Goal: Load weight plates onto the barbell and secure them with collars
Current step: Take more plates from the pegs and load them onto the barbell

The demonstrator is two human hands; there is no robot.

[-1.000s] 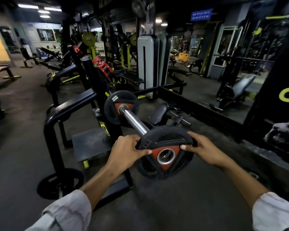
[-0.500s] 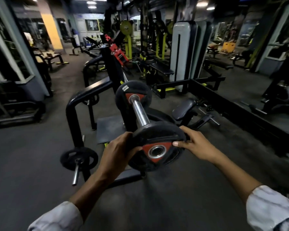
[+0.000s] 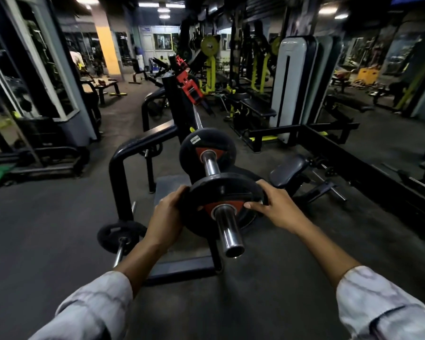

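two plates [image 3: 225,190] on one barbell sleeve [image 3: 227,228]

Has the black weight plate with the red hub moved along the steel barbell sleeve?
Yes: the plate slid farther onto the sleeve, whose end now protrudes.

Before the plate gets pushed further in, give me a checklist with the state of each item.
1. Plate on sleeve: ok. The near plate is threaded on the barbell sleeve, whose chrome end sticks out in front.
2. Two-handed grip: ok. The left hand and right hand hold opposite edges of the rim.
3. Path along the sleeve: ok. Bare chrome shows between this plate and the inner plate.
4. Plate seated against the inner plate: not ok. A gap remains.
5. Collar ready: cannot tell. None is visible on the sleeve or in the hands.
6. Bar resting securely on the rack: cannot tell.
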